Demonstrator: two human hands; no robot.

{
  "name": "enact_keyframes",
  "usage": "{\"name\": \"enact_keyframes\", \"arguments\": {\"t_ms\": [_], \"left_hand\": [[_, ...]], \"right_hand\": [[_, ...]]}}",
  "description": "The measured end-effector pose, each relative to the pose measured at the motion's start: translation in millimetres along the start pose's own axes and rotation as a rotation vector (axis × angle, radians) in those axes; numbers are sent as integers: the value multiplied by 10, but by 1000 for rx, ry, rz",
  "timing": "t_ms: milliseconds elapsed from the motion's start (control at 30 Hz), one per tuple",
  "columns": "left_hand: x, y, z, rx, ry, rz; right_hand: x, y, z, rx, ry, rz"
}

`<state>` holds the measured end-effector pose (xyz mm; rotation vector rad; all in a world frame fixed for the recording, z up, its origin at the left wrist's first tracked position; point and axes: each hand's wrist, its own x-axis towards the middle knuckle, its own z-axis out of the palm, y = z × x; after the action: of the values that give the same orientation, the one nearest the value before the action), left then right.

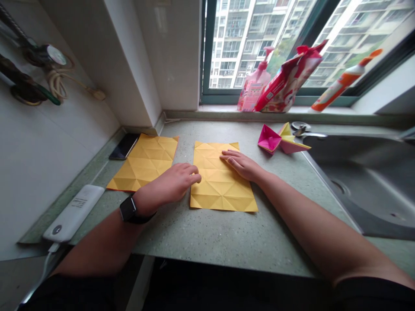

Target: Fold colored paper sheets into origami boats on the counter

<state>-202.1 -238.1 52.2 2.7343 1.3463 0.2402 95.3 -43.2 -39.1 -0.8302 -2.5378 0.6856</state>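
OK, on head cam: speckled grey-green counter (220,239) under a window (292,26), apt blocks outside. Sill has a pink bottle (254,88), red bag (288,80) & orange tube (337,88), L to R. Steel sink (372,160) on R, cut off by the frame. Creased yellow sheet (223,190) lies flat mid-counter; R hand (241,164) open on its upper R part, fingers spread, gripping nothing. L hand (181,177) at its L edge, fingers curled; can't tell if they're pinching paper, fingertips partly hidden. 2nd sheet (145,162) to the L, its lower edge partly behind L hand. Phone (125,145) by its upper L corner, power bank (74,212) nearer me, its cable running out of frame. Folded pink piece (269,140) & yellow-pink piece (293,140) near sink; where they meet, hard to make out. Wall fittings upper L cut off, dial unreadable. Below counter: too dark to read.
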Motion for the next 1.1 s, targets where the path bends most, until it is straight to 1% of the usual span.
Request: {"name": "enact_keyframes", "arguments": {"t_ms": [67,133,300,367,467,600,667,767,833,900,1000,1100], "left_hand": [[25,1,55,-22,-13,20],[48,13,71,-46,-15,40],[74,33,-28,-139,-11,106],[88,31,-52,-175,22,139],[120,26,-44,-212,104,178],[155,17,-31,-276,198,170],[160,9,-43,-320,247,132],[159,-6,-72,-378,357,45],[158,-16,-88,-437,445,-22],[162,-30,-95,-507,520,-100],[174,-61,-76,-606,580,-230],[195,-110,-27,-771,628,-361]], "right_hand": [[1,4,5,11,8,-3],[3,2,9,22,13,-4],[10,5,9,73,27,-5],[16,20,7,112,42,7],[25,46,6,178,68,27],[35,36,5,280,135,40],[36,4,1,330,167,52],[33,-47,-11,400,200,100],[32,-64,-24,454,197,137],[35,-59,-34,542,167,182],[46,-23,-34,718,140,262],[56,13,-25,790,182,298]]}}
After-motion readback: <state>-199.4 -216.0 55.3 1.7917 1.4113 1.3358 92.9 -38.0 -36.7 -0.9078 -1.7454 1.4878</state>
